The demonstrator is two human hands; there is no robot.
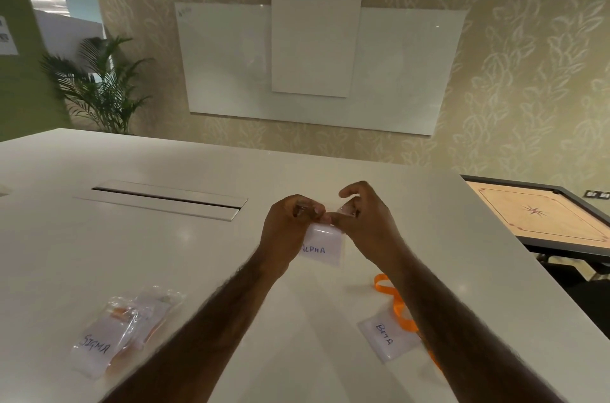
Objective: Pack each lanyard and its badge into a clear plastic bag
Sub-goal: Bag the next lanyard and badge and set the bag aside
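Observation:
A clear plastic bag (pixel 321 245) with the white badge marked ALPHA inside hangs above the middle of the white table (pixel 165 254). My left hand (pixel 288 227) and my right hand (pixel 361 217) pinch its top edge side by side. At the front left lie packed clear bags (pixel 122 330), one showing a badge marked SIGMA and an orange lanyard. At the front right the BETA badge (pixel 388 338) lies loose on the table with its orange lanyard (pixel 397 303), partly hidden under my right forearm.
A recessed cable slot (pixel 165 196) runs across the table behind my hands. A carrom board (pixel 541 214) stands off the table's right edge. Whiteboards hang on the far wall, and a potted palm (pixel 99 89) stands at the back left.

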